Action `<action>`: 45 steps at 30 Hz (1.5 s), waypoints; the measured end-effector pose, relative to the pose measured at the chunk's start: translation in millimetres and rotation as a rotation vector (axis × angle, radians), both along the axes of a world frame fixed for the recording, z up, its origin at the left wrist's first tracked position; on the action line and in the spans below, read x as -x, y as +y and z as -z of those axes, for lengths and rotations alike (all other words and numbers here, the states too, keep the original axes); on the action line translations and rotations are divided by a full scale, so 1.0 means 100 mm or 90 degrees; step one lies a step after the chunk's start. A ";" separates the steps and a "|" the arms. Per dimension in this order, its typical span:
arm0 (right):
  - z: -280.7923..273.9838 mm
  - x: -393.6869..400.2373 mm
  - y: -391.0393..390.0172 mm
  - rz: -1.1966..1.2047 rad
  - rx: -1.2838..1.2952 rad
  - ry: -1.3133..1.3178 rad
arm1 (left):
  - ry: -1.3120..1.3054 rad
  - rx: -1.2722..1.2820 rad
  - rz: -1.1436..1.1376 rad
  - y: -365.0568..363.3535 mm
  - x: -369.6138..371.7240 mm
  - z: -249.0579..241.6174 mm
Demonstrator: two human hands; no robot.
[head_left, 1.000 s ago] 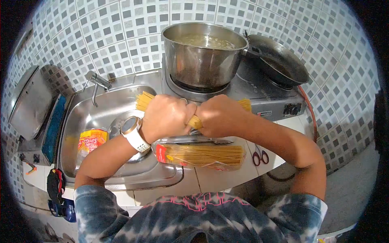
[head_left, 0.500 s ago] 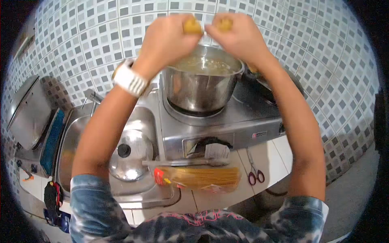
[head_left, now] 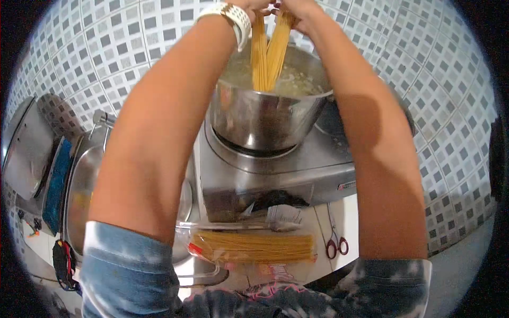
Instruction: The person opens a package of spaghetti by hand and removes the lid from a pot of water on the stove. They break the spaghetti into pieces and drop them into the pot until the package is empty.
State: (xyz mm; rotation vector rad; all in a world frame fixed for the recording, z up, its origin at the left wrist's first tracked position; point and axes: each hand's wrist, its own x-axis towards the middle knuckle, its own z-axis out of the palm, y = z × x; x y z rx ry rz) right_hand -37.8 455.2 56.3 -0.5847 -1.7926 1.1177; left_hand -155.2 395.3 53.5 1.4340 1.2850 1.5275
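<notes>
At the top edge of the view, my left hand and my right hand are close together above the pot. The fingers of each are closed around the upper end of a spaghetti bundle, one on the left and one on the right. Both bundles point down into the steel pot, their lower ends meeting inside it near the front rim. Cloudy, bubbling liquid fills part of the pot. My fingers are partly cut off by the frame.
The pot stands on a steel stove. In front lie an opened pack of spaghetti, a long utensil and dark-handled scissors. The sink is at left, partly behind my left arm. A tiled wall rises behind.
My fists, thumbs close together above the pot, have turned and spread into finger grips. The spaghetti, seen end-on before, now hangs as two bundles down into the pot.
</notes>
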 end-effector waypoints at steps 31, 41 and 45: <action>2.07 -1.45 -2.95 -0.354 -0.368 -0.875 | 0.710 0.036 0.378 -3.74 -0.76 1.85; 2.20 -1.33 -2.97 -0.338 -0.290 -0.855 | 0.703 -0.042 0.318 -3.81 -0.70 1.83; 2.22 -1.40 -3.01 -0.260 -0.374 -0.734 | 0.753 0.061 0.315 -3.80 -0.67 1.75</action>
